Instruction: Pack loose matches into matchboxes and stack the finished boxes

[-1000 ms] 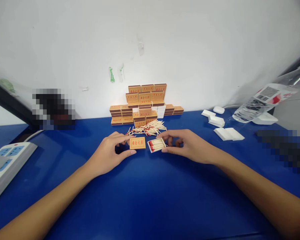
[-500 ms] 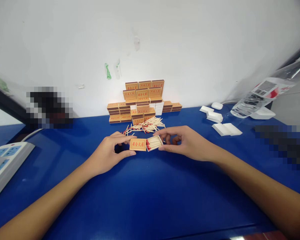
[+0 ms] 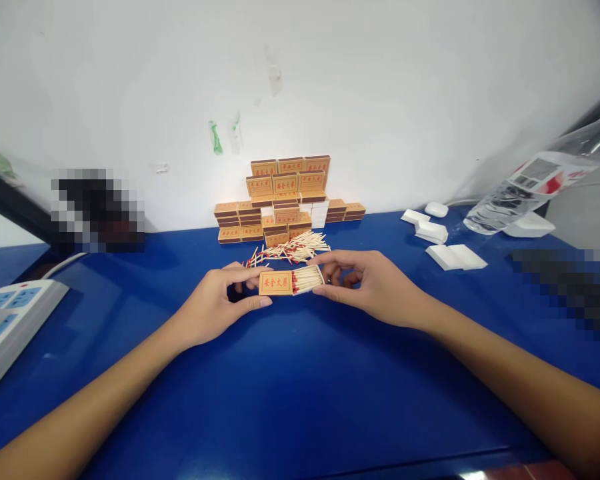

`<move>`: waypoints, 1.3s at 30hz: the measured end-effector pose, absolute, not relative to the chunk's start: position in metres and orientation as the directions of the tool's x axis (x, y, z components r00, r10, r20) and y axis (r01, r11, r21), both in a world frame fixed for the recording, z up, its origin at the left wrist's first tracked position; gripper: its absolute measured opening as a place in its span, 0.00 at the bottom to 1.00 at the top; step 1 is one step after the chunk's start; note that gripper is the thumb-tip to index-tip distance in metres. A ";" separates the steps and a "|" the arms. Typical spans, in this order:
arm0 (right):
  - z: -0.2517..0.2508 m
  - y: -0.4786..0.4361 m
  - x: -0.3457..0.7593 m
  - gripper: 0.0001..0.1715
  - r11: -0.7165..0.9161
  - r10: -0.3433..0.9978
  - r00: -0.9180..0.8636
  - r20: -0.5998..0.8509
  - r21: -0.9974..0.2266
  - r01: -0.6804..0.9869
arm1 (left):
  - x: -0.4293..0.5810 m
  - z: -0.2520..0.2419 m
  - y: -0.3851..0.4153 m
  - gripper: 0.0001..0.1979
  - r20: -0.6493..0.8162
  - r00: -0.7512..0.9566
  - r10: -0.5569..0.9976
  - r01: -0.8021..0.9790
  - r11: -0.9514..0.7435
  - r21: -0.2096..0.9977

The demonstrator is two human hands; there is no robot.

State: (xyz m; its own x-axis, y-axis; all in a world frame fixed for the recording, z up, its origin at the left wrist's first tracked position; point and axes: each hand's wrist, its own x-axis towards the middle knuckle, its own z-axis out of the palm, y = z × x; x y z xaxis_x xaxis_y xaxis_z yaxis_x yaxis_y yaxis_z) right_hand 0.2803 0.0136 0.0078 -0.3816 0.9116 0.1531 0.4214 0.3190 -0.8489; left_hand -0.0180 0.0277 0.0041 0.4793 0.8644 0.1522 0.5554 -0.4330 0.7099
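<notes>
Between thumb and fingers, my left hand (image 3: 220, 300) grips an orange matchbox sleeve (image 3: 275, 283) with red characters on it. My right hand (image 3: 367, 283) pinches the white matchbox tray (image 3: 321, 272) by its right end. Several matches with red heads lie side by side in the tray, heads toward the sleeve. The tray's left end meets the sleeve's right opening; whether it sits slightly inside I cannot tell. Just behind, a loose heap of matches (image 3: 305, 247) lies on the blue table (image 3: 280, 387).
Stacked matchboxes (image 3: 285, 183) stand against the white wall behind the heap. To the right are white paper trays (image 3: 455, 257), a small white case (image 3: 437, 209) and a tilted plastic bottle (image 3: 510, 197). A power strip (image 3: 15, 313) lies at the left edge.
The tray has turned to line up with the sleeve and come closer against it. My right hand has shifted slightly left with the tray. The left hand keeps its hold.
</notes>
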 end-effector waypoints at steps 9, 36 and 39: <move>0.010 0.012 0.278 0.26 0.297 0.924 -0.351 0.151 -0.861 0.413 | -0.015 0.006 0.025 0.22 -0.001 0.452 0.892 0.436 -0.220 0.873; 0.014 0.003 0.267 0.27 0.132 0.940 -0.340 0.023 -0.945 0.300 | -0.011 0.003 0.020 0.34 -0.024 0.436 0.900 0.229 -0.085 0.970; 0.014 0.001 0.261 0.28 0.050 0.946 -0.322 -0.027 -0.972 0.229 | -0.010 0.004 0.018 0.32 -0.024 0.437 0.899 0.241 -0.091 0.966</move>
State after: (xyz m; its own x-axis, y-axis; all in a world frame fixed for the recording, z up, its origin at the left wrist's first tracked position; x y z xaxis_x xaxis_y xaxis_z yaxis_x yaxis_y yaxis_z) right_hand 0.2612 0.0006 0.0144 -0.3222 0.9463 -0.0269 0.2291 0.0503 -0.9721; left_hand -0.0099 0.0181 0.0039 0.4367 0.8993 -0.0240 0.2407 -0.0911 0.9663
